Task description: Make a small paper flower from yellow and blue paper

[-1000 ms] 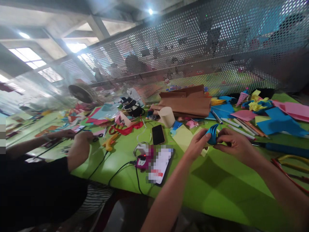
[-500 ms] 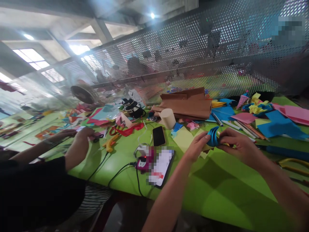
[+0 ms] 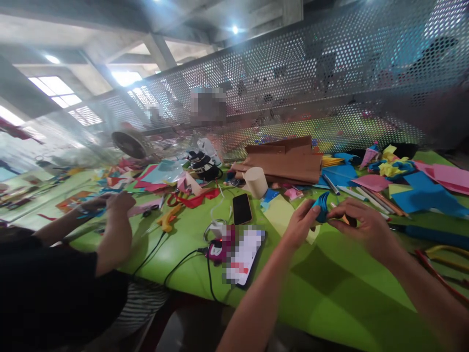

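Observation:
My left hand (image 3: 301,221) pinches a small blue curved piece (image 3: 322,207) of several stacked layers, perhaps paper or felt, between thumb and fingers. My right hand (image 3: 357,218) is closed too, with thumb and fingertips pressed together at the piece's right edge. The piece is held above the green table (image 3: 330,288). Behind my left hand lies a pale yellow sheet (image 3: 279,215). A roll of cream tape or paper (image 3: 256,182) stands upright farther back.
Left of my arm are a black phone (image 3: 242,209), a lit tablet or phone (image 3: 245,259), a purple power strip with cables (image 3: 217,250) and a yellow glue gun (image 3: 169,218). A co-worker's hands (image 3: 119,201) are at far left. Blue-handled and yellow-handled tools (image 3: 436,235) lie right.
The blue piece has turned slightly and its layers stand more upright. My right fingers have shifted a little at its edge. The co-worker's hands moved left, away from the scissors.

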Available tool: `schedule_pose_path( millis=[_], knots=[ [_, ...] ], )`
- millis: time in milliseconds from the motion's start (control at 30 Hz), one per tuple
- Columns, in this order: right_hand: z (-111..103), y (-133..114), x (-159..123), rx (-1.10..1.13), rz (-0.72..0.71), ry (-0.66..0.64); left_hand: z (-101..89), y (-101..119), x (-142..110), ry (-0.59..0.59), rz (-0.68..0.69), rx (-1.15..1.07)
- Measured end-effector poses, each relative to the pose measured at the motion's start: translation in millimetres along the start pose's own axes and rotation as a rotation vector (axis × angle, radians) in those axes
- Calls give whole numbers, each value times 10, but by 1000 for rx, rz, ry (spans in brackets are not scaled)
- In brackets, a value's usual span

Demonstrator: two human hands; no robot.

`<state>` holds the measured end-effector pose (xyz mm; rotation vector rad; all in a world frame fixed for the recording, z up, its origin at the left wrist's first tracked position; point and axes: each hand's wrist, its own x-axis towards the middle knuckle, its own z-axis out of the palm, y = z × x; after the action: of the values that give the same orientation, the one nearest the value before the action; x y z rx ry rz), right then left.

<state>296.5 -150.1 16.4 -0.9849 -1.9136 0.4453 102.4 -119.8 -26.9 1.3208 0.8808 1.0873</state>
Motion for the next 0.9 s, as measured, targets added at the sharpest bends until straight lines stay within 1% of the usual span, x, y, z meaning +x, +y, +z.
schedule_pose_path(
  millis=[100,300,533,700,900],
  knots=[
    [42,47,-15,-20,13,-16,11,24,-11,5,9,13],
    [115,117,-34,29,71,-112,26,89,-50,-34,16,59],
    [105,123,-24,66,127,-91,20,44,-27,-35,-1,21],
    [112,169,-29,88,87,-63,11,-9,-21,4,-59,-44],
    [59,166,-30,74,69,-122,-4,-46,-13,18,-73,-75]
  ],
)
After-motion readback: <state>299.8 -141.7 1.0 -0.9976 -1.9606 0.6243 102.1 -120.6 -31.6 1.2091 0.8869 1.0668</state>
